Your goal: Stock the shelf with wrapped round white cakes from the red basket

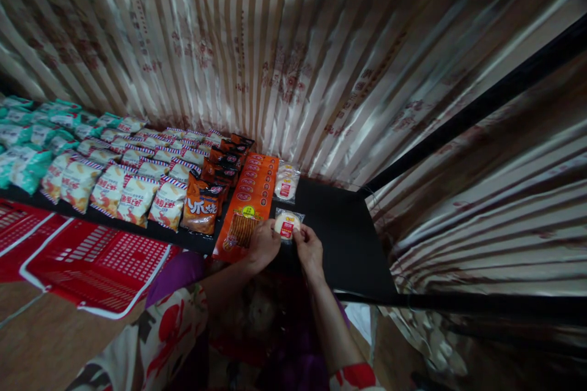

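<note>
While the left hand (265,245) and right hand (309,250) pinch the packet (288,220), its label (287,231) faces up. Its long axis is unclear.

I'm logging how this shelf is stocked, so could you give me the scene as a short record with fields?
Surface: black shelf
Left hand: at the left edge of a clear snack packet; grip partly hidden
Right hand: pinching that packet's right edge
Behind the packet: similar packets
Left of the packet, in order: flat orange packaging, orange-and-black bags, white bags, teal bags
Below the shelf, left: red baskets
Backdrop: striped sheeting
</note>
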Available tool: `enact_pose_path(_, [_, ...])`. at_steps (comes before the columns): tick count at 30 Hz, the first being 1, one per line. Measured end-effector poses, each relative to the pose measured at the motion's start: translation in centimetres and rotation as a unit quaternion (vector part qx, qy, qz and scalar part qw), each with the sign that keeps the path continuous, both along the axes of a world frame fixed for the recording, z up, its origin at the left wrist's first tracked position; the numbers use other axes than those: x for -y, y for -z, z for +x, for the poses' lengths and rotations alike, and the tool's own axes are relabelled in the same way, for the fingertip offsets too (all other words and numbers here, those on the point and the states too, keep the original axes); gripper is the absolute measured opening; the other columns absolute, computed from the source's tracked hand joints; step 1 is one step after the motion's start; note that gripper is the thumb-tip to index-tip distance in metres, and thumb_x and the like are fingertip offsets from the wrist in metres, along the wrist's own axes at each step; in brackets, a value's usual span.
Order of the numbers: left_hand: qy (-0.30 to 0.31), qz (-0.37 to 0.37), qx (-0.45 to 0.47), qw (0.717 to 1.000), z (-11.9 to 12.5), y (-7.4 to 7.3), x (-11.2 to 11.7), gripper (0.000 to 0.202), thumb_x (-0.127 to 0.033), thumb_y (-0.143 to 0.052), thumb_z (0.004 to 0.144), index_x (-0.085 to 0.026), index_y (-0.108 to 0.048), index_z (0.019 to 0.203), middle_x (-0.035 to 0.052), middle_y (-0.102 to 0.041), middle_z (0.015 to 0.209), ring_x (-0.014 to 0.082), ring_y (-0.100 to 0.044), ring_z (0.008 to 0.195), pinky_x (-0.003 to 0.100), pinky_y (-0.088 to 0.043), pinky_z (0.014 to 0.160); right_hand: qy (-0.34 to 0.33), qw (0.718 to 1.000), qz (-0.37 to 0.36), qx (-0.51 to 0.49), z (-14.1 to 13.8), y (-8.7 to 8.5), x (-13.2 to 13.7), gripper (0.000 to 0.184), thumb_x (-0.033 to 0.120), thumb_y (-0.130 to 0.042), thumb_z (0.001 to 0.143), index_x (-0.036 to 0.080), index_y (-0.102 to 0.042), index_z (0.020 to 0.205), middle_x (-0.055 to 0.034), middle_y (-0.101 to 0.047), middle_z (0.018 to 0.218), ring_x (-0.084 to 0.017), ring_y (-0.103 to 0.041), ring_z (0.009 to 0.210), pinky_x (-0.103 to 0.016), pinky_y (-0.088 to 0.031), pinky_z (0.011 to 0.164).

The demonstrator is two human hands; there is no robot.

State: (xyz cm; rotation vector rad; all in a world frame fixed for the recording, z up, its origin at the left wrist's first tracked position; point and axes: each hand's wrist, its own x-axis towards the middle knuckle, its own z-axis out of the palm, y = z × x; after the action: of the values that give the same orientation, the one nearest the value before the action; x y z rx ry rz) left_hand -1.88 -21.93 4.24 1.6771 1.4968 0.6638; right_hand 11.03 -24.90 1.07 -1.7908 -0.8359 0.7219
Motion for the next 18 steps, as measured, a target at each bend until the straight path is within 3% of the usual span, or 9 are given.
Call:
enact_pose_path(10, [0.000,0.025,-0.002,1.000,0.5,0.3,-1.2,0.029,-0.010,-0.045,0.076,-0.012,-0.062,0.099,0.0093,-0.065,0.097,0.0174,-0.058,0.089,0.028,-0.044,0.084,0.003,0.999,0.005,0.054,0.8,1.1,-1.5,0.046,0.049,-0.056,0.068,0.016,-0.065,0.098,-0.0077,-0.069,0.090,-0.018,-0.062,0.075,-0.029,-0.049,0.071])
enact_pose_path(18, [-0.004,0.029,-0.002,1.000,1.0,0.6,-2.2,0.029,-0.009,-0.044,0.076,-0.012,-0.063,0.097,0.0090,-0.066,0.094,0.0167,-0.059,0.085,0.027,-0.045,0.080,0.004,0.999,0.001,0.039,0.9,0.7,-2.6,0.050,0.051,-0.055,0.067,0.014,-0.064,0.100,-0.0086,-0.068,0.089,-0.018,-0.062,0.073,-0.030,-0.048,0.072])
